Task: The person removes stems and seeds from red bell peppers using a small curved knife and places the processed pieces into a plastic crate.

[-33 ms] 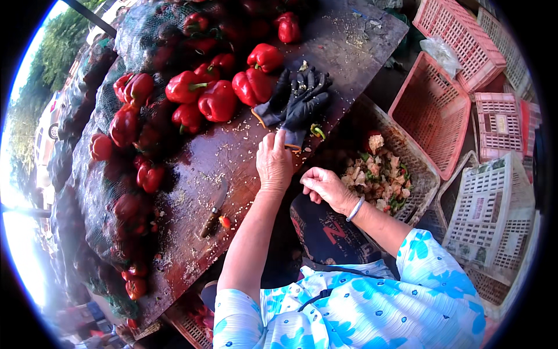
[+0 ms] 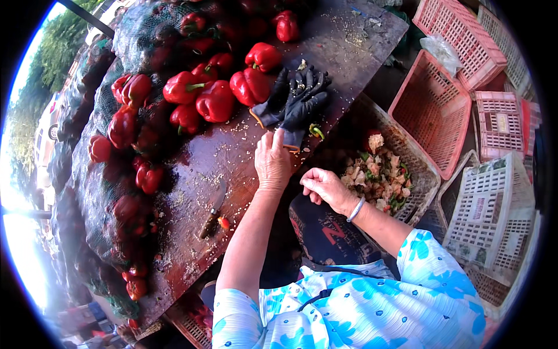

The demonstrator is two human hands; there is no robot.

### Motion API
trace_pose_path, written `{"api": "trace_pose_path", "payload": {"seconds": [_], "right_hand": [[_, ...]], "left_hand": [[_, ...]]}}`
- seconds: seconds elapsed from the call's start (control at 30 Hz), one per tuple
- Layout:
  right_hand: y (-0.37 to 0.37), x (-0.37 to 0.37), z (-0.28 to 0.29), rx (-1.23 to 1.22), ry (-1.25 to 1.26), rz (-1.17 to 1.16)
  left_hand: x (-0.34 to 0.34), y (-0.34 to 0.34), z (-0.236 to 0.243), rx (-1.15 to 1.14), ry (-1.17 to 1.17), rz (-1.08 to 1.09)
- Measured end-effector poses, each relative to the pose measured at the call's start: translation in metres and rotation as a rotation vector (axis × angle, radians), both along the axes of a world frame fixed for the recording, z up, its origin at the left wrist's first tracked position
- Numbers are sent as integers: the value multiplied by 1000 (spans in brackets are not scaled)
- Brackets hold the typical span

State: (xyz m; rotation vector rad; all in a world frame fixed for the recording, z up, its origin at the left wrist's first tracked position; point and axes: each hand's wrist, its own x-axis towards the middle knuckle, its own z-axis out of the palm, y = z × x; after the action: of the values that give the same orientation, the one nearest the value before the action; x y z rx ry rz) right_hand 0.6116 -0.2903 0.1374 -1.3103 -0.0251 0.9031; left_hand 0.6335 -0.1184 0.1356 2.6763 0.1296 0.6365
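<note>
Unworn black gloves (image 2: pixel 309 100), uncovered knife (image 2: pixel 213 212)

Nearer us than the gloves, the knife could cut us if we sweep back carelessly. Our right hand (image 2: pixel 329 189), on the gloves' near side, curls loosely; our left hand (image 2: pixel 273 161) has slightly bent fingers at the cuffs (image 2: pixel 295 138); we cannot tell whether either holds anything. Red bell peppers (image 2: pixel 215 102) lie left of the gloves.
</note>
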Motion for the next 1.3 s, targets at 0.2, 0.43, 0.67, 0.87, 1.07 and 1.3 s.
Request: {"api": "trace_pose_path", "payload": {"seconds": [0.2,0.43,0.67,0.87,1.07,1.3], "right_hand": [[-15,2,-10,97,109,-34],[-16,21,52,343,-152,-233],[-61,35,138,398,-670,-544],[-92,17,105,-18,-1059,-537],[-129,-15,94,-343,-1196,-425],[-150,-39,86,-698,-1307,-188]], "left_hand": [[31,5,7,21,83,-81],[73,-35,76,-356,84,-135],[53,-108,126,-570,60,-252],[17,-146,101,-1170,272,-216],[-21,-176,83,-1275,383,-144],[-43,-198,83,-1015,254,-124]]}}
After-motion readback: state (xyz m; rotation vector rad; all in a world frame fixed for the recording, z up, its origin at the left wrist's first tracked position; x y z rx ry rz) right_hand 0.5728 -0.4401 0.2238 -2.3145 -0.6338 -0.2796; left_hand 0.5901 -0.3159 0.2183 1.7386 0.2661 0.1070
